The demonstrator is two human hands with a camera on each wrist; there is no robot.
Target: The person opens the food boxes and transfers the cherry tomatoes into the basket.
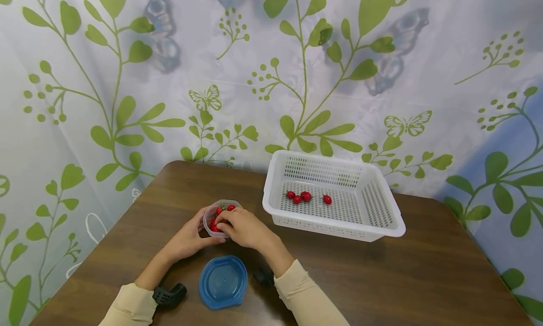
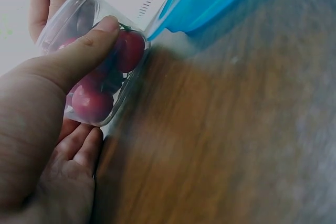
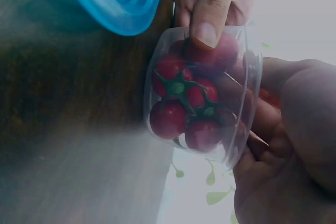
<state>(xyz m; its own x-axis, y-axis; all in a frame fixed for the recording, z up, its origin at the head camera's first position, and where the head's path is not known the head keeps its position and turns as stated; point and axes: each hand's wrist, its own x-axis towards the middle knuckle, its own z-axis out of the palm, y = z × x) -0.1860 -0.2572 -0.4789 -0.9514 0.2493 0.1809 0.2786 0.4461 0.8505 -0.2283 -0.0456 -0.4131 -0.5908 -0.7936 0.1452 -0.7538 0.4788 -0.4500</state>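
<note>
My left hand (image 1: 188, 239) holds a small clear plastic container (image 1: 205, 222) on the table, with the thumb along its near side. Several red cherry tomatoes (image 3: 169, 119) with green stems show through its wall in the right wrist view. The right hand (image 1: 245, 227) reaches in over the rim, its fingers curled down among the fruit. A bit of red (image 3: 270, 98) shows between its thumb and fingers, so it seems to pinch a cherry tomato; the fingertips are partly hidden. Nearer the table's front lies a blue lid (image 1: 223, 282), apart from both hands.
A white perforated basket (image 1: 335, 229) stands at the back right, with several cherry tomatoes (image 1: 305, 196) on its floor. The brown wooden table (image 1: 407, 279) ends at a patterned curtain (image 1: 254, 109) behind. Dark wrist mounts (image 1: 169, 295) hang beside the forearms.
</note>
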